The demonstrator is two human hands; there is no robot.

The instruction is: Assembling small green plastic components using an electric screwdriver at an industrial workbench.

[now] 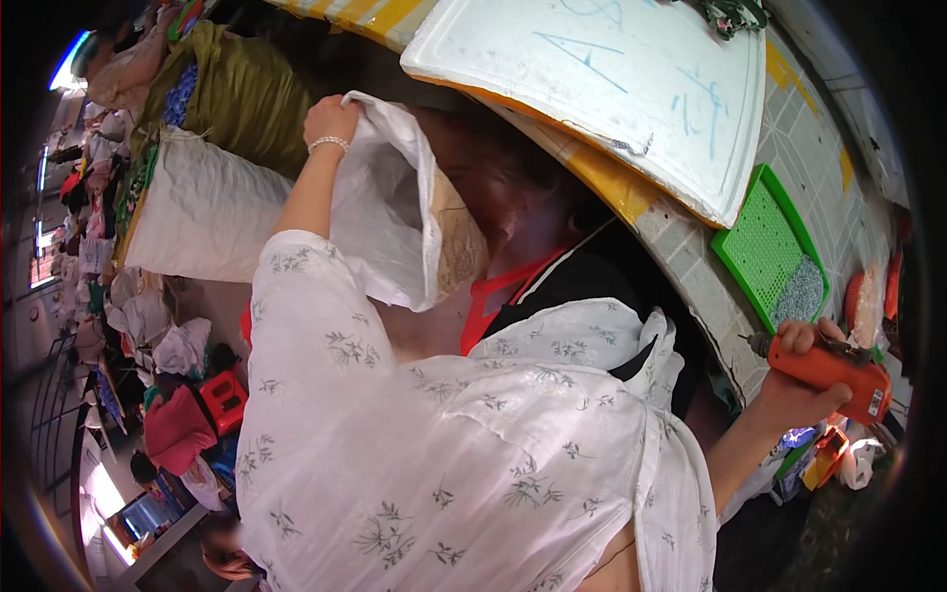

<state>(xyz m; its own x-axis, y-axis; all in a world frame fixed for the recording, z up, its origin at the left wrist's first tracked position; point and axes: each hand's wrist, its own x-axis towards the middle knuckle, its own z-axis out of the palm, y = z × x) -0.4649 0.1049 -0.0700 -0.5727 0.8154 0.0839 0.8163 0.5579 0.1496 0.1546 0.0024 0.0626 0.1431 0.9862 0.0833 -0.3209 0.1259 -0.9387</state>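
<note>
The left hand (330, 120) was at the far left side, with its fingers bent firmly over the rim of a white sack (380, 237). The fist was closed around the cloth, and the sack hung below it with a wide mouth; inside it I could see only pale lining and shadow. On the wrist there was a beaded bracelet (328, 144).

The right hand (809, 390) was low on the right side. It had hold of an orange power tool (863, 380) — the fingers went over the top of it, the thumb lay along its near side, and the dark narrow tip pointed to the left.

Just beyond this tool, a green tray (760, 237) lay tilted on the patterned table (801, 133), with grey-blue grains (801, 291) gathered at its near end. Left of the tray was a large white board (592, 94) with blue marks. To the left of the held sack there was a pale sack (207, 207), and farther behind it an olive bag (247, 89) — both looked full. A red stool (225, 400) stood at the left, well apart from both hands.
</note>
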